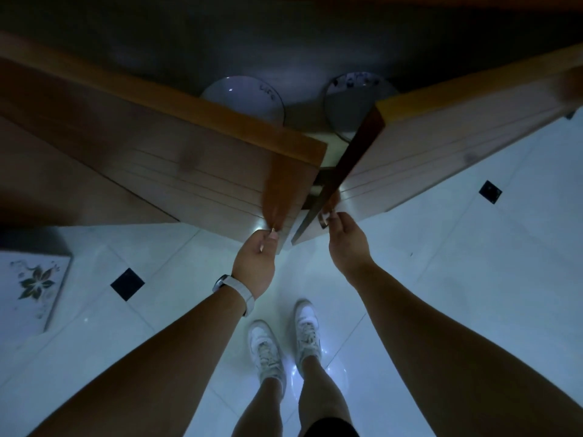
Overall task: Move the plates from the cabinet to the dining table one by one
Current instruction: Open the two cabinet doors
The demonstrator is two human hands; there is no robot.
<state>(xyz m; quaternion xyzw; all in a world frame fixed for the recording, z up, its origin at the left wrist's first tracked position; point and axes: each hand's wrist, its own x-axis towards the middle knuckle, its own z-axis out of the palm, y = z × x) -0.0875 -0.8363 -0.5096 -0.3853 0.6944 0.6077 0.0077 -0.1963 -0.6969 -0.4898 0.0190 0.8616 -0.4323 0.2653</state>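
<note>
Two wooden cabinet doors stand partly open in front of me. My left hand (257, 263) pinches the small knob of the left door (189, 171). My right hand (345, 244) grips the knob of the right door (441, 146). Through the gap, on the dark shelf inside, I see two white plates: a left plate (243, 96) and a right plate (350, 99) with dark markings near its far rim. Both plates are partly hidden behind the door tops. I wear a white watch on my left wrist.
Glossy white floor tiles (473, 263) with small black diamond insets lie below. My white sneakers (284, 345) stand close to the cabinet. A white box with a flower pattern (31, 288) sits at the left on the floor.
</note>
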